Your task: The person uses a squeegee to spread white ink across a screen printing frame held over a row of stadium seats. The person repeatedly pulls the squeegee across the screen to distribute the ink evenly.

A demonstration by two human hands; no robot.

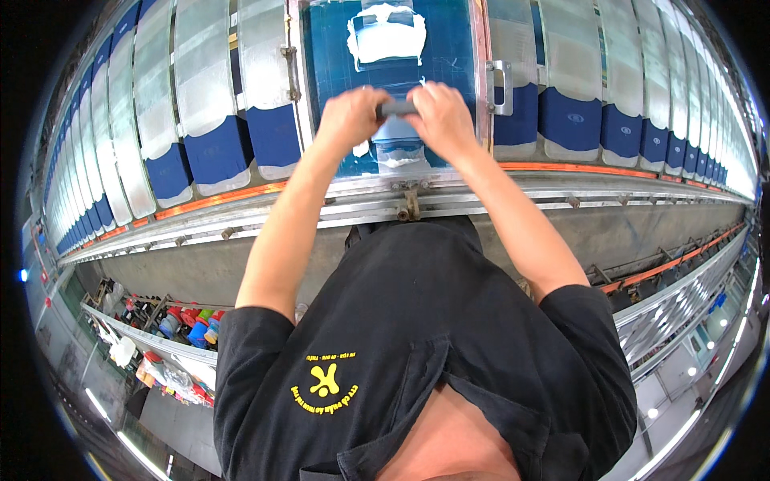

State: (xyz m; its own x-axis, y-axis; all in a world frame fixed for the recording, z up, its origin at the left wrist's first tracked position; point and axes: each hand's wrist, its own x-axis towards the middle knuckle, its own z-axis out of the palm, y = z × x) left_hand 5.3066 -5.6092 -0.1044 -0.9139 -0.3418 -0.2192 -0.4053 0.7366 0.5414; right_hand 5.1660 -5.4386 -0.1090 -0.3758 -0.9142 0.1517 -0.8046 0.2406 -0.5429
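Both my hands grip the grey handle of a squeegee point(396, 109) over a blue printing screen point(329, 60). The fingers of my left hand point(350, 118) are wrapped round the handle's left end. At its right end, my right hand point(443, 120) is closed in the same way. The squeegee's lower part is blurred, and I cannot tell whether its blade touches the mesh. Thick white ink point(388, 44) lies on the screen beyond my hands, with smaller smears nearer me. A metal frame point(480, 36) borders the screen.
Long pale boards point(200, 72) run in rows to both sides, with navy fabric pieces point(216, 152) at their near ends. A metal handle point(500, 88) juts from the frame's right side. A metal rail point(345, 192) passes before my waist. Colourful containers point(196, 329) stand behind at left.
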